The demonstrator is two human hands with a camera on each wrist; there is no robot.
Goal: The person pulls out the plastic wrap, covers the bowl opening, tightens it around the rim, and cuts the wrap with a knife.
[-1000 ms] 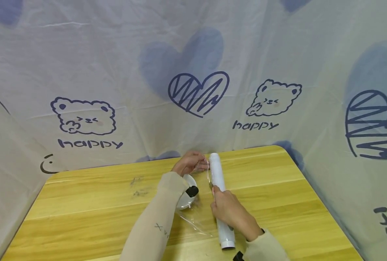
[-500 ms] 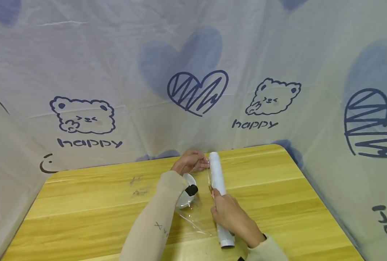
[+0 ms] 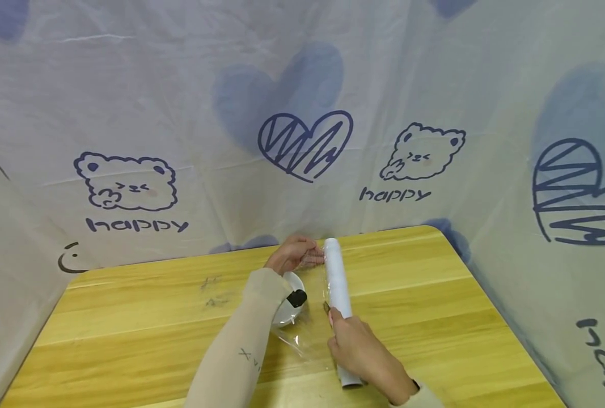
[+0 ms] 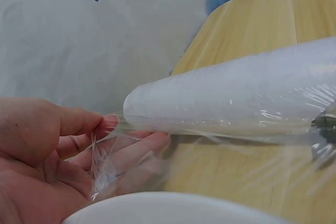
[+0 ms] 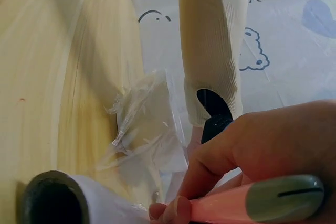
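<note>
Right hand (image 3: pixel 360 347) has shifted toward the near end of the white roll (image 3: pixel 337 277), gripping a pink-and-green tool (image 5: pixel 257 200); a cut through the clear film (image 4: pixel 105 174) is presumably advancing. Left hand (image 3: pixel 293 255) pinches film beside the far end, wrist above the bowl (image 3: pixel 283 315); roll lies on table (image 3: pixel 128 328).

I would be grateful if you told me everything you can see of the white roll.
The white roll is a long, glossy cylinder wound with what looks like clear plastic film, its near end open and hollow. It lies on the table, running front to back, right of the white bowl. Film stretches from it to the left hand; whether the right hand touches it is unclear.
</note>
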